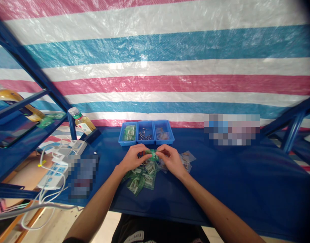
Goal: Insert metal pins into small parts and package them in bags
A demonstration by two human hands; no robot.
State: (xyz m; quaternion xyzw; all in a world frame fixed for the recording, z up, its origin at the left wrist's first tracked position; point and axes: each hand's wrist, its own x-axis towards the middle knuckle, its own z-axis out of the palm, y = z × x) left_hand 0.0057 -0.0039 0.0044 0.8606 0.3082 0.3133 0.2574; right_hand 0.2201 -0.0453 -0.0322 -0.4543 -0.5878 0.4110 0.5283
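Your left hand (135,157) and right hand (172,160) pinch a green packet (153,155) between them. Probably light, limp, slippery film; best gripped at opposite edges.

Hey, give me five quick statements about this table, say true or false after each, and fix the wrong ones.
1. The left hand and the right hand hold a green packet between them. True.
2. Green packets fill the middle blue bin. False: metal pins lie in the middle blue bin.
3. Clear packets lie beside the right hand. True.
4. The white power strips are to the right of both hands. False: the white power strips are to the left of both hands.
5. A white-capped bottle is to the left of the middle blue bin. True.
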